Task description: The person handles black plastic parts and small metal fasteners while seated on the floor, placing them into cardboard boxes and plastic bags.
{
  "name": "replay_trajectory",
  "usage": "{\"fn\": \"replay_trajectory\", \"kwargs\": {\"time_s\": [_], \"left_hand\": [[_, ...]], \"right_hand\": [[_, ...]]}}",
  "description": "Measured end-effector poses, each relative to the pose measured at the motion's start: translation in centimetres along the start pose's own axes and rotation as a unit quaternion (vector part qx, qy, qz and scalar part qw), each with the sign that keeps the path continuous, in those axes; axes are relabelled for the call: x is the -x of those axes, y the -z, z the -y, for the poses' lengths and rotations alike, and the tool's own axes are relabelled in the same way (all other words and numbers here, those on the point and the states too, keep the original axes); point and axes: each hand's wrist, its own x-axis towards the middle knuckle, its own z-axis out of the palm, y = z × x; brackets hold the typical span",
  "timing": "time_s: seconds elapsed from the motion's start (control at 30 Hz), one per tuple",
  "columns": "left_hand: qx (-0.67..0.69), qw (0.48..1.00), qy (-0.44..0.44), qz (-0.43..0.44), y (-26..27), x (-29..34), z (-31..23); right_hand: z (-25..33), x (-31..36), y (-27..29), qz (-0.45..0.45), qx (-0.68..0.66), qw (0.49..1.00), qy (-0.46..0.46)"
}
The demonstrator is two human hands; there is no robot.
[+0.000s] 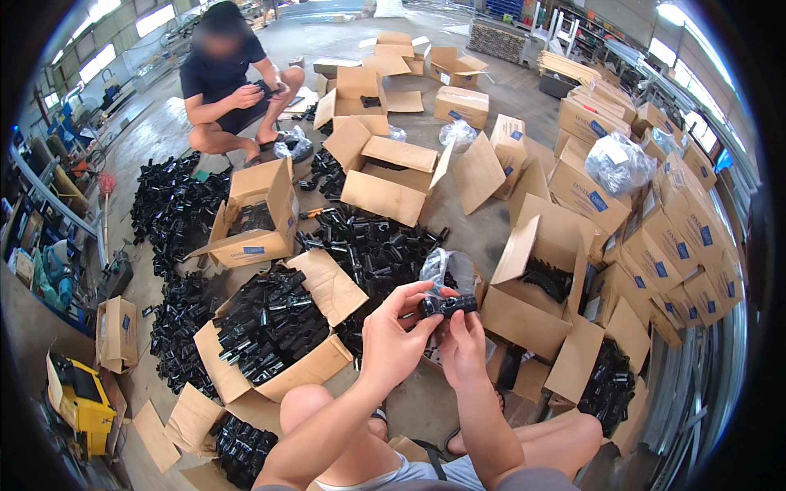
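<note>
Concrete floor was covered in open cardboard boxes, with a stack of closed boxes along the right side. Loose black parts lay in a pile at left and a second pile mid-floor. Nearest box, lower left of the hands, was packed with the same black parts; another open box sat just right of the hands with parts inside. A co-worker squatted at the far side, both hands on something dark; could not tell what. A clear bag of parts rested on the right stack. A yellow machine stood at lower left. The person sat on the floor, knees up, forearms coming in from the bottom edge. Left hand and right hand met in front of the chest, both grasping one small black part: left hand's fingers curled over its left end, right hand's fingers pinched it from below. The part was held in the air above the floor, with a small clear bag just behind it.
</note>
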Motion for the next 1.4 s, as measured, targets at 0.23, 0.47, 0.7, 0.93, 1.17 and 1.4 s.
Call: {"fn": "replay_trajectory", "kwargs": {"time_s": [0.23,0.47,0.7,0.93,1.17,1.4], "left_hand": [[-0.159,0.983,-0.050,0.073,-1.6,1.0,-1.4],[-0.191,0.974,-0.110,0.052,-1.5,1.2,-0.2],[-0.159,0.983,-0.063,0.062,-2.8,2.5,-0.7],[-0.166,0.979,-0.067,0.092,-3.1,1.7,-0.1],[-0.191,0.974,-0.087,0.090,-3.6,1.0,1.1],[-0.249,0.962,-0.013,0.113,-2.3,0.8,0.2]], "right_hand": [[-1.1,3.6,1.7,0.033,-0.181,0.982,-0.038],[1.9,4.6,7.3,-0.161,-0.153,0.960,-0.171],[21.3,15.4,21.9,-0.487,0.252,0.829,0.112],[33.4,21.4,42.5,-0.672,0.491,0.511,0.216],[31.7,22.5,46.6,-0.660,0.667,0.346,0.006],[31.5,20.5,41.5,-0.605,0.634,0.471,0.103]]}}
